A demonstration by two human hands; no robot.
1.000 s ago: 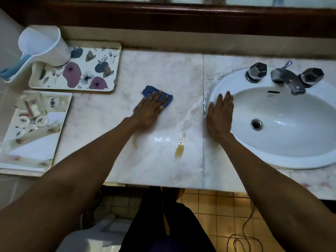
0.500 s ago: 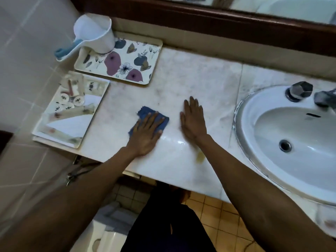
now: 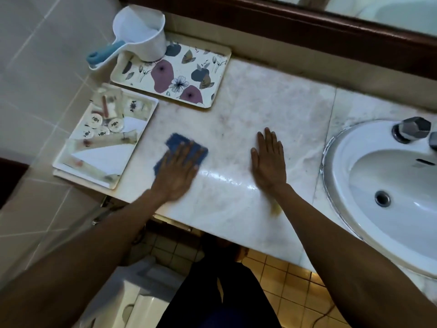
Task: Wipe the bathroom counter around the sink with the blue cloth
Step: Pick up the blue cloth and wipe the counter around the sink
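Observation:
The blue cloth [image 3: 176, 143] lies flat on the pale marble counter [image 3: 260, 102], left of centre. My left hand [image 3: 176, 176] presses down on it with fingers spread, covering its near half. My right hand [image 3: 268, 159] rests flat on the bare counter with nothing in it, between the cloth and the white sink [image 3: 387, 192] at the right. A wet shiny streak [image 3: 227, 179] runs between the two hands. A yellowish stain [image 3: 275, 209] shows beside my right wrist near the front edge.
A floral tray [image 3: 189, 79] stands at the back left with a white scoop [image 3: 142, 31] on its corner. A mirrored tray [image 3: 104, 140] with small toiletries sits at the left edge. A chrome tap handle [image 3: 412, 129] stands behind the sink. Tiled wall lies left, tiled floor below.
My right hand left the sink rim and came to rest flat on the counter. My left hand slid the cloth toward the left and nearer the front edge. The view swung left.

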